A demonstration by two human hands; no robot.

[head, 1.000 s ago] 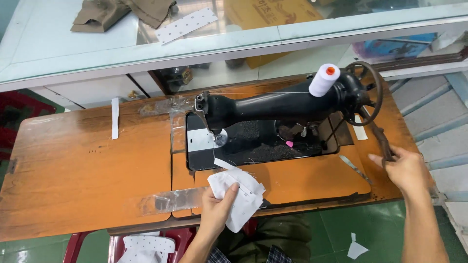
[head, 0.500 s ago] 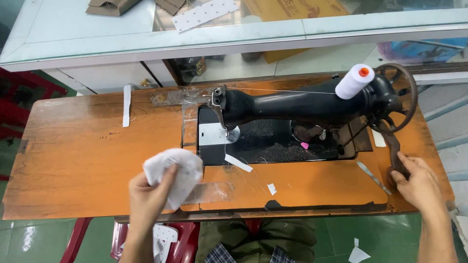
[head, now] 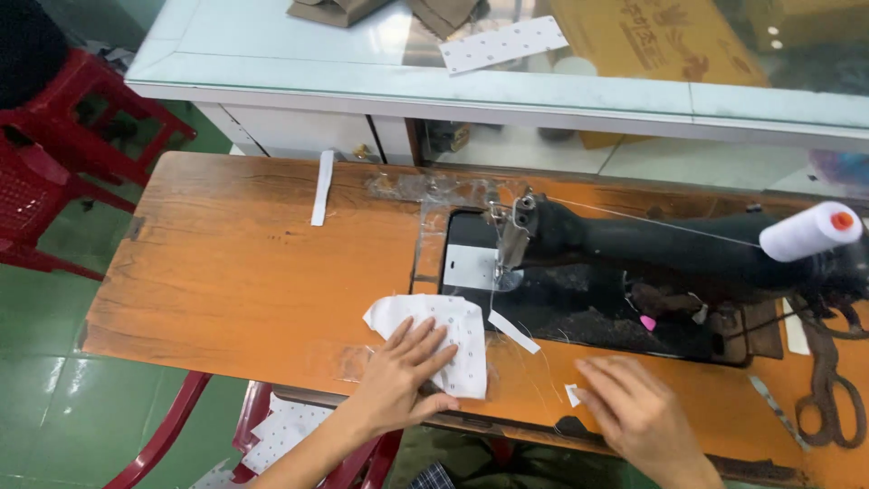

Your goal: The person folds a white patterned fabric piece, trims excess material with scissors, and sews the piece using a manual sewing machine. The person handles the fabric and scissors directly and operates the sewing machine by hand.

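Two hands down flat on your orange wooden sewing table (head: pixel 226 272), both reaching in from the bottom edge. The black sewing machine (head: pixel 670 249) sits right of centre, its handwheel end cut off at the frame edge behind the white thread cone (head: pixel 806 232). Your left hand (head: pixel 398 376) is spread open, palm pressing the white dotted fabric piece (head: pixel 453 335) against the tabletop just left of the needle plate. Your right hand (head: pixel 634 412) lies flat, fingers together, fingertips touching a small white scrap (head: pixel 572 395). Scissors (head: pixel 828 398) at far right, hard to make out.
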